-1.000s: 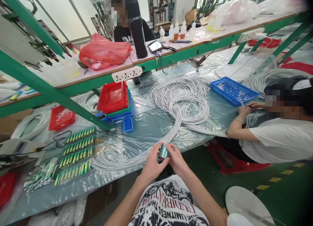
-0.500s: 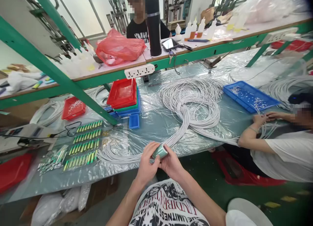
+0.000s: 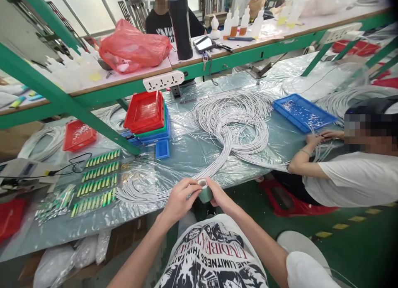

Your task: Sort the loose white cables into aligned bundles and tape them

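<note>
Just off the table's front edge, a small green tape roll (image 3: 205, 193) is held with its round opening facing up. My right hand (image 3: 220, 196) is wrapped round the roll's right side. My left hand (image 3: 183, 196) is closed, its thumb and fingers pinched together at the roll's left rim; what they pinch is too small to make out. Behind my hands a bundle of white cables (image 3: 217, 157) runs from a large coil (image 3: 230, 109) down to the table edge, and its loose ends fan out at the left.
Rows of green-yellow parts (image 3: 96, 178) lie left, near stacked trays (image 3: 146, 113) and a small blue tray (image 3: 162, 149). A green-framed shelf (image 3: 124, 89) crosses above. At right a person (image 3: 351, 172) works beside a blue tray (image 3: 303, 111); another person stands behind the shelf.
The view has shifted, so the scene sits further left and higher. The tape roll has turned from lying sideways to opening upward, and my left fingers have moved from around it to its rim.
</note>
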`<state>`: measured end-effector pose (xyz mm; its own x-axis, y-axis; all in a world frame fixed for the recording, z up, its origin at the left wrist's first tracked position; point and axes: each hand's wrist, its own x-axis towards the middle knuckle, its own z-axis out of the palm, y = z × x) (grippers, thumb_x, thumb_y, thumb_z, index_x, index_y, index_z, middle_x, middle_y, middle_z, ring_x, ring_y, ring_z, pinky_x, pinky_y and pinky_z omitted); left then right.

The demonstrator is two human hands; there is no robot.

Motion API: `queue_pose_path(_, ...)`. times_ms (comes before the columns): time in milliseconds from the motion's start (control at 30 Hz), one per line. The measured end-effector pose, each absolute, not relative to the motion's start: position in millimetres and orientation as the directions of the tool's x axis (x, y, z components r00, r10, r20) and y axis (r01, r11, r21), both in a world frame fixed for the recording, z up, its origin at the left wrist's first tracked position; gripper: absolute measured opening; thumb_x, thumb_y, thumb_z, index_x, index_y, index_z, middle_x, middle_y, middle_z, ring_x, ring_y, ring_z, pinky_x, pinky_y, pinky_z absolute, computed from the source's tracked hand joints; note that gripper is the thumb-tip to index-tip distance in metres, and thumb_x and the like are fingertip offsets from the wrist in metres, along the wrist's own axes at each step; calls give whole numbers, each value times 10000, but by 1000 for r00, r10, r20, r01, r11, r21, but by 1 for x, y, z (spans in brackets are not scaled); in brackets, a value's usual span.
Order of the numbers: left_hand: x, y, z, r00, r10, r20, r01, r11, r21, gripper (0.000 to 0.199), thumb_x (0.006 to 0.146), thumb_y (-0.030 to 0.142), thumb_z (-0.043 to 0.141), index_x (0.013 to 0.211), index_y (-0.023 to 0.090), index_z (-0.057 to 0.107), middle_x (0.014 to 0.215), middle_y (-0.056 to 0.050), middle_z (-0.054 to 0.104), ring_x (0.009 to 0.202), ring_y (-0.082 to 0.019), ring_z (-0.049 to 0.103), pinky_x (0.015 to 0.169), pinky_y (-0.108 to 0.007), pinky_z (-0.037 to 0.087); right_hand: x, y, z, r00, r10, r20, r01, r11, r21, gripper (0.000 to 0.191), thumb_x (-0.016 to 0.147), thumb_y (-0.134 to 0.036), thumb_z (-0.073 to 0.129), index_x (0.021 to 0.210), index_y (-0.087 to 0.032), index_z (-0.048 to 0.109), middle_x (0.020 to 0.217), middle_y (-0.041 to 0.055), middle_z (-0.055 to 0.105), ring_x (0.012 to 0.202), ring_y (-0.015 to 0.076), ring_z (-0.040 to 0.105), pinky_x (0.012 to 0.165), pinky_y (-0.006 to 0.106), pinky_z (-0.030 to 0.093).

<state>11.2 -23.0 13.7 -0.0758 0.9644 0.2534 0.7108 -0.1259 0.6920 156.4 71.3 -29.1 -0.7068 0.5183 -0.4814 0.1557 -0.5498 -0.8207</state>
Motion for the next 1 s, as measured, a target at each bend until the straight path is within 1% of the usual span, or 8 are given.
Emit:
queue_pose_path(133, 16, -15, 17, -184, 978, 103, 566, 19, 824, 144, 938, 259, 527, 876, 204, 644, 904, -43, 633, 855, -171, 589, 769, -300, 472, 167, 75, -27, -747, 569, -343, 72, -444, -893, 458, 845, -664, 568, 817, -206, 568, 592, -24, 483, 476, 109, 440, 352, 174, 222)
queue_pose_path(267, 24, -11, 18, -204, 976, 76, 545, 48, 837, 164, 945, 276, 496, 847, 198, 602, 845, -26, 598, 798, -160, 547, 744, -291, 448, 172, 80, -27, -742, 624, -246, 35, -330, -943, 396, 867, -599, 587, 808, -207, 581, 643, -28, 447, 510, 113, 421, 399, 198, 343)
queue_pose_path(400, 33, -8, 18, -250, 964, 86, 533, 63, 844, 170, 956, 278, 461, 848, 197, 565, 865, -23, 574, 817, -157, 524, 750, -283, 419, 174, 86, -24, -717, 653, -246, 84, -269, -959, 381, 893, -574, 552, 787, -207, 564, 646, -29, 414, 499, 120, 406, 384, 213, 308)
queue_pose_path(633, 35, 2, 26, -228, 963, -147, 259, 205, 944, 211, 893, 358, 556, 789, 175, 571, 763, -3, 560, 716, -135, 502, 676, -256, 413, 179, 97, -17, -773, 605, -189, 19, -276, -961, 441, 866, -581, 583, 664, -190, 561, 592, -23, 447, 481, 109, 366, 433, 232, 289)
queue_pose_path(733, 35, 5, 27, -287, 951, -113, 273, 194, 942, 205, 895, 358, 560, 814, 171, 592, 781, -9, 584, 721, -135, 518, 677, -256, 424, 178, 95, -19, -759, 579, -296, 32, -421, -906, 492, 836, -668, 567, 691, -197, 544, 522, -39, 431, 410, 100, 359, 377, 218, 229)
queue_pose_path(833, 35, 8, 28, -390, 920, 27, 398, 142, 906, 179, 910, 336, 552, 972, 185, 625, 828, -18, 614, 744, -142, 539, 674, -264, 419, 177, 89, -21, -716, 552, -428, 79, -545, -835, 526, 859, -729, 468, 810, -213, 556, 474, -42, 446, 374, 112, 391, 360, 202, 169)
queue_pose_path(900, 35, 10, 30, -352, 930, 107, 493, 87, 866, 200, 922, 316, 541, 1056, 205, 640, 895, -35, 643, 819, -162, 572, 713, -280, 430, 176, 88, -23, -699, 576, -423, 86, -521, -850, 507, 874, -719, 454, 854, -222, 555, 479, -48, 441, 369, 114, 390, 361, 206, 180)
queue_pose_path(1000, 35, 11, 35, -201, 970, 139, 580, 3, 815, 201, 940, 291, 514, 1019, 221, 685, 990, -67, 673, 936, -197, 604, 824, -327, 453, 178, 89, -23, -696, 652, -300, 63, -361, -930, 442, 898, -655, 485, 818, -225, 555, 542, -45, 452, 408, 117, 388, 395, 234, 276)
